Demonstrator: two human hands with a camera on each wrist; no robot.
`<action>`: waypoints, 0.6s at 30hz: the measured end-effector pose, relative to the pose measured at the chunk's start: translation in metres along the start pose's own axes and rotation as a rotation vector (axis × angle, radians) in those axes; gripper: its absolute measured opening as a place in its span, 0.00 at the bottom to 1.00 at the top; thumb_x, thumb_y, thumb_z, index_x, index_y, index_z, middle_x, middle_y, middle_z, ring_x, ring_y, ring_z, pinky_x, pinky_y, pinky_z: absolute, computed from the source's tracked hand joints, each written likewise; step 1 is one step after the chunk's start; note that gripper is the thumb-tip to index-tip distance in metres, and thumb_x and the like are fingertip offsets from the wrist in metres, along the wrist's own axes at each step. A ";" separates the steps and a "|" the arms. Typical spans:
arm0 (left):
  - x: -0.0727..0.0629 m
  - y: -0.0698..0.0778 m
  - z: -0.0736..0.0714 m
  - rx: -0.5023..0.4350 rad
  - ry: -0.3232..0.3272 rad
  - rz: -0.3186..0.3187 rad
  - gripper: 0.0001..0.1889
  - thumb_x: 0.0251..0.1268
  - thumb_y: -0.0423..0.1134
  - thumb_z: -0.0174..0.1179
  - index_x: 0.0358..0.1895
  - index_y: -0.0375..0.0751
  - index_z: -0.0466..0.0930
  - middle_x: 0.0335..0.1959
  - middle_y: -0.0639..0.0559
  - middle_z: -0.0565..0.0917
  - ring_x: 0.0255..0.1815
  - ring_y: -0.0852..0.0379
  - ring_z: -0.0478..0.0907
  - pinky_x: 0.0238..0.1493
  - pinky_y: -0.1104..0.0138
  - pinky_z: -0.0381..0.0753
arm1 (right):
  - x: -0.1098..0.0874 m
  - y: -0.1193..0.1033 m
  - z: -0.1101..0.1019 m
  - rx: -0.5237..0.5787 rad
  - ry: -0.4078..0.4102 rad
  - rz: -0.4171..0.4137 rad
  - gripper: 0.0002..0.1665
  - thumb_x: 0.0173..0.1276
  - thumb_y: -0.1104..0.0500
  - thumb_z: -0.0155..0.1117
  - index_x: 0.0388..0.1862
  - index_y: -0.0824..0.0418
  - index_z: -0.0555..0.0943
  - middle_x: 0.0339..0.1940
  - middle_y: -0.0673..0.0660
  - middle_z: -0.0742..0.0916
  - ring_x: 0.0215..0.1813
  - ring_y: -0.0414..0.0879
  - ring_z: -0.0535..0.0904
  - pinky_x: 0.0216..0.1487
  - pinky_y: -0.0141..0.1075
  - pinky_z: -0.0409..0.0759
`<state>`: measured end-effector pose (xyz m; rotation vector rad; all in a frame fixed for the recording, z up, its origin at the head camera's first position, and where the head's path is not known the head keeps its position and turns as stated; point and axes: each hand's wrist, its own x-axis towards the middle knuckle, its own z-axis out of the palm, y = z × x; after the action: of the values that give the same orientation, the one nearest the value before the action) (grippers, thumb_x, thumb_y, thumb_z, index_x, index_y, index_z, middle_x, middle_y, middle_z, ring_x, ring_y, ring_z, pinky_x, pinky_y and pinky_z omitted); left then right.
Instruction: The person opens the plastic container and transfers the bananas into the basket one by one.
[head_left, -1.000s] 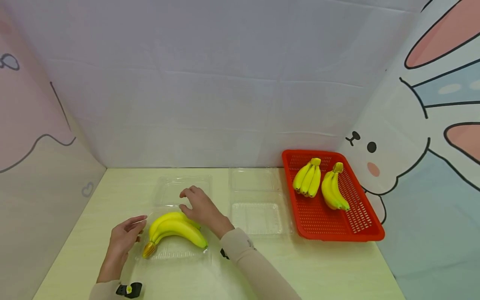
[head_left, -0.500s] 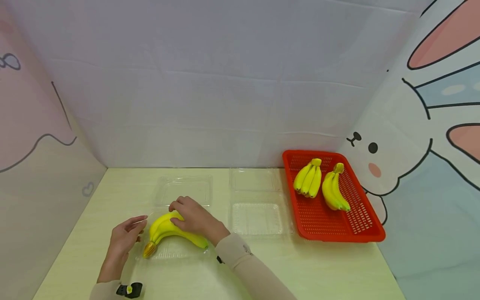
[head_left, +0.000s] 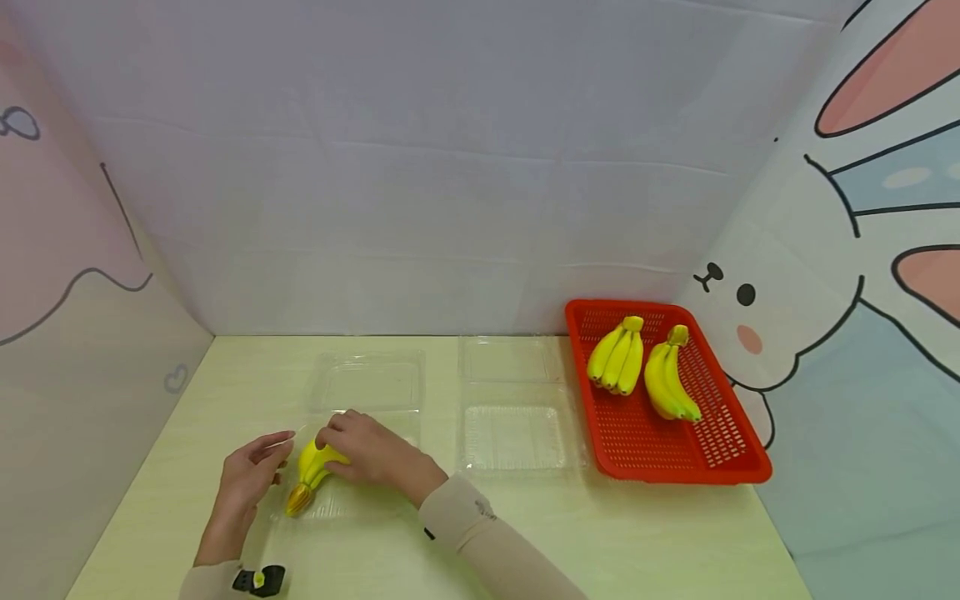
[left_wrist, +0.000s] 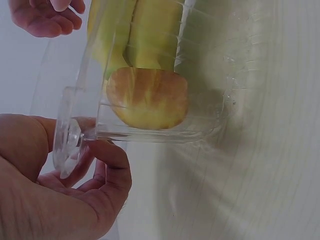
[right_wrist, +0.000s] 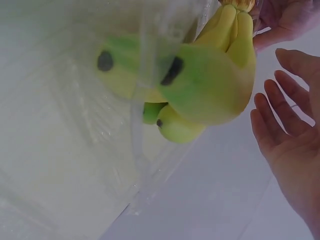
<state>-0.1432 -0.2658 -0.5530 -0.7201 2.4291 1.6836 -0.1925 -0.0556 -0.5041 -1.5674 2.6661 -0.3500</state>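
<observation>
A yellow banana bunch (head_left: 315, 467) with a brown stem end lies in a clear plastic clamshell box (head_left: 352, 505), its hinged lid (head_left: 367, 382) laid back behind it. At the box's left edge, my left hand (head_left: 251, 471) pinches the clear rim between thumb and fingers, as the left wrist view shows. Over the bunch is my right hand (head_left: 371, 454), which hides much of it from the head camera. In the right wrist view the right hand's fingers (right_wrist: 285, 107) are loosely extended, apart from the bananas and holding nothing. Green, dark-tipped banana ends (right_wrist: 200, 85) face that camera.
A second clear clamshell box (head_left: 513, 437) lies unfolded to the right. Beyond it, a red plastic basket (head_left: 637, 475) holds two banana bunches, one on the left (head_left: 617, 358) and one on the right (head_left: 667, 379). A white cloth wall (head_left: 420, 208) stands behind the table.
My right hand has moved left and toward me, from the bunch's far right side to over its middle. My left hand and the box have stayed in place.
</observation>
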 end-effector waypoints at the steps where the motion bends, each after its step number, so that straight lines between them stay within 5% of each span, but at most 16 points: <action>1: 0.000 0.000 0.000 -0.003 -0.001 0.001 0.24 0.79 0.42 0.57 0.68 0.30 0.74 0.51 0.41 0.84 0.40 0.56 0.75 0.32 0.69 0.79 | 0.000 -0.001 0.001 -0.013 -0.004 -0.009 0.14 0.76 0.52 0.65 0.57 0.53 0.81 0.53 0.47 0.83 0.56 0.39 0.76 0.64 0.23 0.66; 18: -0.002 -0.002 -0.003 -0.023 -0.013 0.043 0.24 0.78 0.41 0.58 0.67 0.27 0.74 0.44 0.56 0.86 0.35 0.64 0.75 0.32 0.69 0.80 | 0.007 -0.026 0.012 -0.235 -0.078 -0.138 0.19 0.77 0.46 0.61 0.63 0.47 0.80 0.57 0.44 0.82 0.62 0.39 0.75 0.69 0.26 0.65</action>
<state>-0.1401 -0.2690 -0.5530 -0.6619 2.4378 1.7295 -0.1716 -0.0756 -0.5096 -1.7923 2.6262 0.0246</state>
